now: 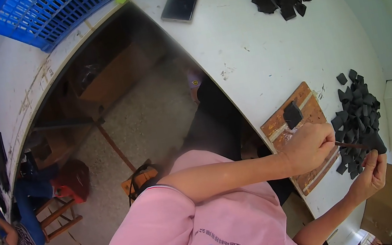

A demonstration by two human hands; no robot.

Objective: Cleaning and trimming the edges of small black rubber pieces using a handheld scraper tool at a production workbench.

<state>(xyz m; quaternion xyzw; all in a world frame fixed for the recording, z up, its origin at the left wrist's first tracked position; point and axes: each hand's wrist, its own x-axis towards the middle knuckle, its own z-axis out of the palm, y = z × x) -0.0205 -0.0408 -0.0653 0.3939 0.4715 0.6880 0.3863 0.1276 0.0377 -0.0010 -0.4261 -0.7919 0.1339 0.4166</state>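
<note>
1. In the head view, the left hand [308, 150] is closed around a thin brown tool [349, 145]; if that grip twists, the tip could slide toward the other hand.
2. The right hand [373, 176] pinches a black piece [376, 143] at the edge of a loose pile [357, 115] of similar bits; a weak pinch could drop it among them. Whether the tool touches this piece, I cannot tell.
3. The wooden board [312, 112] lies at the edge of the tabletop [268, 57], so a knock from the left forearm [236, 173] could tip it off.
4. A small dark square [293, 115] lies loose on the board, where a brushing knuckle could shift it.
</note>
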